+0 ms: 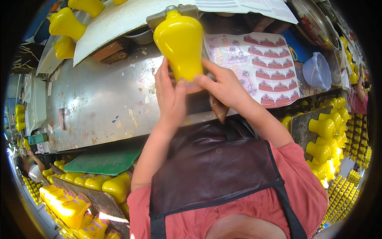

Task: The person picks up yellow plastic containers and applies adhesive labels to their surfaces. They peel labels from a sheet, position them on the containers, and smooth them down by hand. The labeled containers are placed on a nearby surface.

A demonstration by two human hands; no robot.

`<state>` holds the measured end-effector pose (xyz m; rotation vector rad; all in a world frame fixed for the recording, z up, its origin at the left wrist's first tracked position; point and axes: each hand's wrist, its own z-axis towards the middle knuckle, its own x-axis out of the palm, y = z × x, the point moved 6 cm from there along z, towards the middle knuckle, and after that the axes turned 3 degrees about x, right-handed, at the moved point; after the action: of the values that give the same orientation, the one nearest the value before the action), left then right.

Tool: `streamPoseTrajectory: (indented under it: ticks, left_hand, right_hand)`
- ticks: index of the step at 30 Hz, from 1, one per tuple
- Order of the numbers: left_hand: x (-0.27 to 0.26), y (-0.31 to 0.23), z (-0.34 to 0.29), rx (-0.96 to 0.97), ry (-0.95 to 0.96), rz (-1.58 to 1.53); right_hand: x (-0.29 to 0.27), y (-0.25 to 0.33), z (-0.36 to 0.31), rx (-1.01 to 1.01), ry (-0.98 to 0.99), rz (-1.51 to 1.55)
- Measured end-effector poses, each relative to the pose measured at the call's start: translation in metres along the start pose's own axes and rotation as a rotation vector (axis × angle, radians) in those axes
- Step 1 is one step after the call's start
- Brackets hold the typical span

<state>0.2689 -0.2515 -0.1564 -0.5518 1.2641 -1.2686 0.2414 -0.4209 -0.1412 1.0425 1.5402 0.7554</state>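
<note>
A glossy yellow vase [179, 36] lies with its neck pointing away from me, the neck end on a dark rough block [157, 20]. My left hand [169, 93] lies along the left of its narrow base, thumb on the edge. From the right, my right hand [223, 83] grips the same base, thumb on top and fingers partly hidden behind. A pinkish-red patterned band [192, 87] shows on the base between my hands. Under my right hand juts a brown pointed piece [218, 108]; whether I hold it, I cannot tell.
A sheet of red and pink decals [274, 71] lies right of the vase on the metal table [95, 107]. Beyond it stands a pale blue bucket [317, 71]. Yellow vases [322, 127] crowd racks on both sides. A green board [101, 156] covers some at left.
</note>
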Motion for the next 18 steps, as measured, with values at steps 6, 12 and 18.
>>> streamPoseTrajectory:
  ticks: [6,12,18]
  left_hand:
    - [-0.002,0.004,0.002,-0.070,-0.051,-0.194]
    - [-0.002,0.010,0.000,-0.105,-0.012,-0.331]
    - [0.001,0.008,0.001,-0.063,0.002,-0.284]
  right_hand:
    - [0.000,-0.003,0.003,-0.092,0.001,0.041]
    - [0.001,-0.012,0.008,-0.104,0.067,0.168]
    - [0.002,-0.010,0.006,-0.101,0.035,0.114]
